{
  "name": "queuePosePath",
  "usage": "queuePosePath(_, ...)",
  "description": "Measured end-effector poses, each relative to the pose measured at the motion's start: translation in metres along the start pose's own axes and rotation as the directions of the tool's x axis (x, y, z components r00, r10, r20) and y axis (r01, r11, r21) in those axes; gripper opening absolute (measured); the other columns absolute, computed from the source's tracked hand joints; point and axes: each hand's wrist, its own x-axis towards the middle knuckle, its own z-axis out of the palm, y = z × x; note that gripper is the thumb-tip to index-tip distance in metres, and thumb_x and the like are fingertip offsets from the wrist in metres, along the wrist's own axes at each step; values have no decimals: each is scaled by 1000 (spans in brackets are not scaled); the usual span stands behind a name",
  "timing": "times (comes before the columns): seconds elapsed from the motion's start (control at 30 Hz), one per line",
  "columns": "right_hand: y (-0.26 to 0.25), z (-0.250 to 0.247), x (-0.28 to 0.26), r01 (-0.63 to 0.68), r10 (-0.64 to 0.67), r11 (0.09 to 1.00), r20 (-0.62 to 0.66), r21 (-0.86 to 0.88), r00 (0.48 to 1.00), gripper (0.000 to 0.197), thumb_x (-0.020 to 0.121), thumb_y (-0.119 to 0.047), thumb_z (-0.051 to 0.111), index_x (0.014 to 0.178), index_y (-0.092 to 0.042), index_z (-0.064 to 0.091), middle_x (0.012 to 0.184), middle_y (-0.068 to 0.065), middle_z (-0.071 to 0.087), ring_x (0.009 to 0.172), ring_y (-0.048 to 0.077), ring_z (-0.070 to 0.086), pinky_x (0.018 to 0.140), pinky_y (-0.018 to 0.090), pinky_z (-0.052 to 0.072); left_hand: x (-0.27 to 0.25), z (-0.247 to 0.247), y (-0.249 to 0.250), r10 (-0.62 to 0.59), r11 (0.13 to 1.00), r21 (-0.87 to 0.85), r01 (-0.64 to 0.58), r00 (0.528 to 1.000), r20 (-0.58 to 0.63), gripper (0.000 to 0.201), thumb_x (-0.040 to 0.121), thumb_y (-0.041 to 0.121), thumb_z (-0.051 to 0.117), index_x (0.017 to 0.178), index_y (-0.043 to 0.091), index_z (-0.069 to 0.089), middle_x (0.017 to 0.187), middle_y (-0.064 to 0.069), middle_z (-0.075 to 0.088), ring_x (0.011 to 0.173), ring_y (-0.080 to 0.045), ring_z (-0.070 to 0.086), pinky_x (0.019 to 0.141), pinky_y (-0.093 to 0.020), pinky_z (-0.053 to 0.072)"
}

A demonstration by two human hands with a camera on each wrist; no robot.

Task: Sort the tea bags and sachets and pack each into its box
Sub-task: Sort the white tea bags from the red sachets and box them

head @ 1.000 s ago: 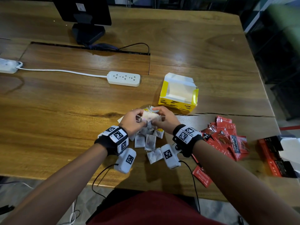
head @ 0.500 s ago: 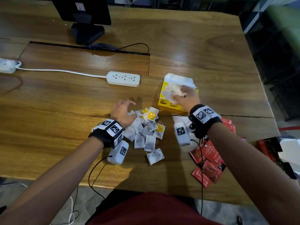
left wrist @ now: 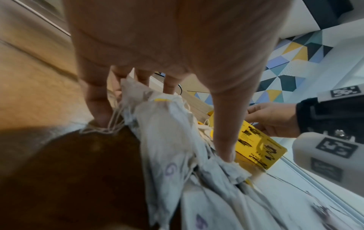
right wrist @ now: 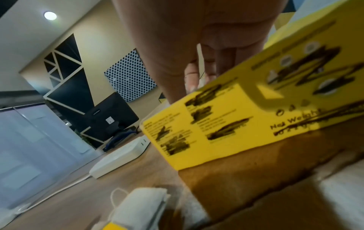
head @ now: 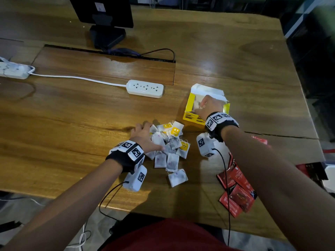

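Wooden desk carries everything, and most of the job is left, I think. Next biggest is the yellow box, open, a bit right of the desk's middle. The right hand reaches into it; I cannot tell if it holds a bag. The pile of tea bags lies near the front edge, not packed. The left hand rests on the pile with fingers spread wide, pressing the bags and strings down. Red sachets lie by the front right corner, none packed. Their red box sits off the right edge.
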Motion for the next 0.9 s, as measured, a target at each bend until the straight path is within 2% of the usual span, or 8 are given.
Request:
queuePosePath(0.07,-4,3,-1,27,-25,999,41,-40,999,32,77,-37,67,97,-12,60,91,4,59,88,22,57,70,28,42,0,0,0,5,1000,8,-5,1000,-4,102,56,56,78,137,22,26,137,-14,30,128,-38,29,100,-46,37)
queuePosePath(0.13,-2,4,-1,43,-42,999,62,-21,997,30,79,-39,64,98,-16,62,98,5,63,85,20,55,72,26,41,0,0,0,10,1000,12,-10,1000,-10,102,56,53,80,137,22,26,137,-14,30,128,-38,30,100,-47,37)
queuePosePath(0.23,4,-1,-3,80,-84,996,85,42,993,27,89,-29,52,103,-10,64,109,8,65,100,25,58,76,23,32,0,0,0,9,1000,15,-9,1000,-8,103,57,51,80,138,22,25,138,-13,30,130,-37,30,102,-46,36)
queuePosePath(0.33,10,-6,-8,125,-134,988,93,92,987,29,92,-23,43,98,-6,66,106,11,67,99,25,59,73,22,33,2,-1,1,11,1000,7,-11,1000,-13,100,59,49,80,138,21,25,139,-14,31,130,-37,31,102,-45,37)
queuePosePath(0.47,16,-6,-19,202,-202,970,-12,139,979,18,87,-17,50,102,-13,60,106,5,66,97,23,61,81,28,45,7,-2,0,-3,999,-41,2,1000,-23,87,65,45,77,135,20,30,135,-14,38,124,-34,40,97,-40,41)
queuePosePath(0.6,10,4,-46,395,-387,916,-98,73,917,27,77,-8,57,103,-13,60,101,8,60,98,24,53,87,30,42,8,-1,-1,2,996,-88,-5,999,-37,81,67,36,79,131,16,34,128,-14,49,115,-29,50,87,-34,44)
queuePosePath(0.73,3,24,-64,476,-476,879,90,22,875,31,80,-7,56,110,-12,56,118,10,52,111,25,49,93,31,40,4,3,-1,29,994,-107,-35,998,-60,74,69,32,79,129,14,39,126,-12,54,113,-28,53,85,-33,44)
queuePosePath(0.9,-5,52,-63,452,-398,885,319,-113,860,55,82,-22,60,133,-20,39,132,13,38,121,34,41,104,41,38,0,8,-1,125,986,-102,-134,988,-92,63,71,28,77,126,14,48,127,-10,55,117,-28,50,92,-34,42)
